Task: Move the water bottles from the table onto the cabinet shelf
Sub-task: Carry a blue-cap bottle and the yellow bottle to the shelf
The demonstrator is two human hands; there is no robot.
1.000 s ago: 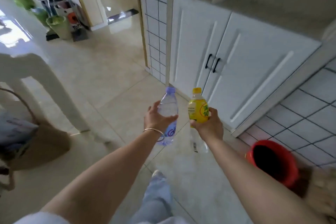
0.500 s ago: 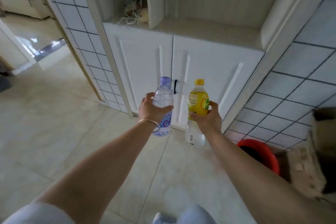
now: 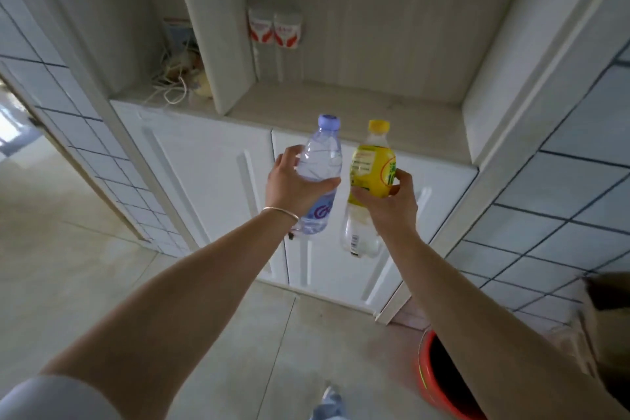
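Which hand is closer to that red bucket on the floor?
Right. The right hand, holding the yellow bottle, is above and left of the red bucket; the left hand is further left.

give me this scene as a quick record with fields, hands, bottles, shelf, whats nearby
left hand: grips the purple-capped bottle, upright
right hand: grips the yellow-labelled bottle, upright
bottle position: both held in the air in front of the cabinet doors, not yet on the shelf
shelf: two red-labelled bottles stand at its back left
left compartment: tangled cords
floor: red bucket at lower right
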